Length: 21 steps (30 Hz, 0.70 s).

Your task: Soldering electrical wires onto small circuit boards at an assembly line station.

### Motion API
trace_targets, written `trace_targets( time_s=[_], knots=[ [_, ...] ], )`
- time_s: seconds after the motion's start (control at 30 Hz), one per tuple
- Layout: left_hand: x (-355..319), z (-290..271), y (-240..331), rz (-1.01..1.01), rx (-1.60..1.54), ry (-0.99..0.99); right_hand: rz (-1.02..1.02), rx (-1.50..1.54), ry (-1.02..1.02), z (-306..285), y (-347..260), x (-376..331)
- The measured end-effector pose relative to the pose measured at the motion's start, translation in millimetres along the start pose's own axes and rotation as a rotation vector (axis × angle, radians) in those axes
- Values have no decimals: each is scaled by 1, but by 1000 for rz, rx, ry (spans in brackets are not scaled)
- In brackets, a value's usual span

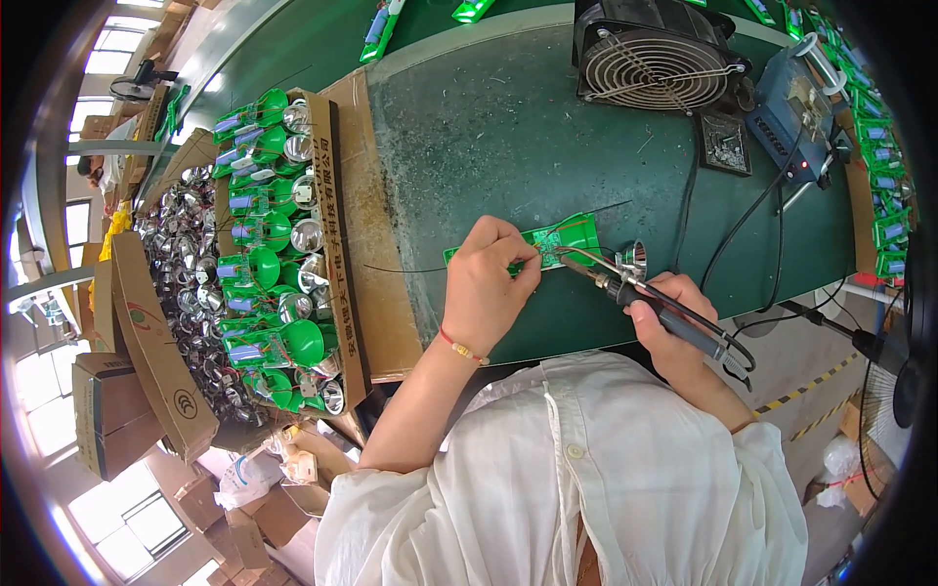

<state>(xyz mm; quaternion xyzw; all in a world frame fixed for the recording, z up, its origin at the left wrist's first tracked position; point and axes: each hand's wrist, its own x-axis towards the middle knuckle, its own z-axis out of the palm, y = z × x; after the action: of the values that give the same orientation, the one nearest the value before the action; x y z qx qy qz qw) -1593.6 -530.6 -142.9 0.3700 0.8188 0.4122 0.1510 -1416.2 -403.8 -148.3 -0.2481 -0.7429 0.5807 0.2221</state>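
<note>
My right hand (676, 317) is wrapped around the grey handle of a soldering iron (681, 325), which has a thin curved metal tube along it. The iron's tip points left, at a small green circuit board (549, 244) in an open green plastic housing (580, 234) on the bench. Over the housing's left part, my left hand (491, 276) is closed in a pinch beside the tip; what its fingers hold is hidden. Thin dark wires stick out from both ends of the housing. A shiny reflector cup (633, 258) sits just right of it, behind the iron.
On the left, a cardboard box (337, 234) holds several green housings with reflectors, beside many loose reflectors (181, 264). A black fan (655, 68) stands at the back, near a small dark tray (723, 145) and a blue soldering station (788, 107). Cables cross the green bench (469, 127).
</note>
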Motion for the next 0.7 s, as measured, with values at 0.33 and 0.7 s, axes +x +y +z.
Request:
trace_targets(
  time_s=[0.33, 0.7],
  knots=[
    [3, 2, 4, -4, -6, 0, 20, 125, 290, -24, -4, 3],
    [10, 9, 17, 9, 43, -5, -156, -291, 600, -95, 40, 29]
  ],
)
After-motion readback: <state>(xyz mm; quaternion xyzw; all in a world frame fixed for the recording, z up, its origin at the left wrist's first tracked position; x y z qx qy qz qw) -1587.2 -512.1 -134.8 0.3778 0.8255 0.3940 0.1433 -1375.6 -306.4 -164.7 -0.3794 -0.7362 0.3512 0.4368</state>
